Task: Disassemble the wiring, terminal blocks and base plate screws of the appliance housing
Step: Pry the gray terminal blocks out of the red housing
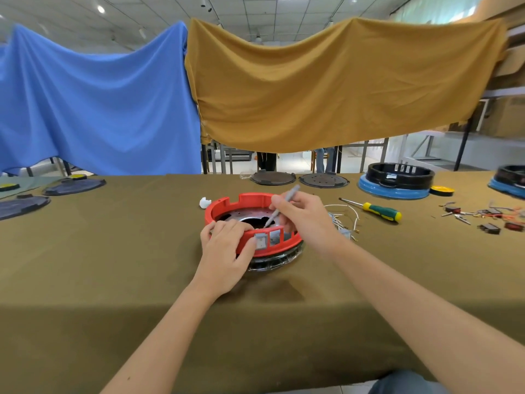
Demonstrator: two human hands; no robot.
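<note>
Item: red appliance housing point(250, 201), ring-shaped, lying on the olive-covered worktop point(113, 251) about midway between the left and right edges, closer to the far edge than to my near one. It sits on a dark ribbed lower section point(272, 264). A grey rocker switch point(260, 240) is seated in the near wall; the window just to its right looks vacant.

Left hand point(224, 251): fingers curled over the near rim, thumb against the outer wall beside the switch. I am holding the housing down with it.

Right hand point(301, 216): closed in a pen-like pinch round a slim grey screwdriver point(279, 209), tip down inside the ring on the metal base plate point(241, 216). I cannot tell whether the tip is seated in a screw head.

Also present: loose white wires point(343, 220) just right of the housing; a green-and-yellow screwdriver point(380, 211) further right; removed switches and terminals point(483, 220) towards the right edge; two round dark plates point(298, 179) along the far edge; a black housing on a blue base point(397, 182) at the far right.

Risks, as I judge them:
- The driver is tilted, not upright; it could cam out and round the screw or skid across the plate.
- My left fingers lie near the tip, so a slip would reach them.
- The housing may rotate on the cloth if my hold loosens.
- A freed screw could drop through the plate's central opening.
</note>
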